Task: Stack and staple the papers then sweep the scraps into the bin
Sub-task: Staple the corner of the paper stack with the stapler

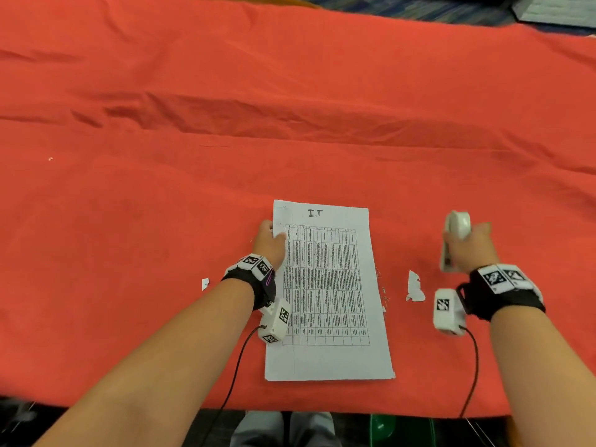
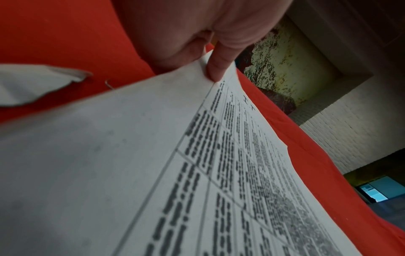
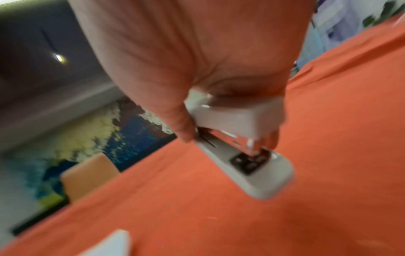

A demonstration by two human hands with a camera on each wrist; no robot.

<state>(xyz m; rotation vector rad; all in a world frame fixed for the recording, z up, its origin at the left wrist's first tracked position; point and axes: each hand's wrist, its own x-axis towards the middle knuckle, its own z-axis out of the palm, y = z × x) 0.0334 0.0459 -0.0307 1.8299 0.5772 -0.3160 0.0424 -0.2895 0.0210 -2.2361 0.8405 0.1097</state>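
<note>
A stack of printed papers (image 1: 325, 291) with a table and "I.T" at its head lies on the red cloth near the front edge. My left hand (image 1: 274, 235) holds its upper left edge. In the left wrist view the thumb (image 2: 215, 69) presses on the top sheet of the papers (image 2: 131, 155), whose edge is lifted off the cloth. My right hand (image 1: 467, 243) grips a white stapler (image 1: 454, 233) in the air, to the right of the papers. The stapler (image 3: 241, 147) hangs nose down above the cloth, its jaws a little apart. A torn white scrap (image 1: 414, 287) lies between papers and stapler.
A smaller scrap (image 1: 205, 283) lies left of my left wrist. Loose staples (image 1: 384, 293) are scattered by the papers' right edge. A green bin (image 1: 382, 427) shows below the table's front edge. The red cloth (image 1: 290, 108) stretches wrinkled far beyond the papers.
</note>
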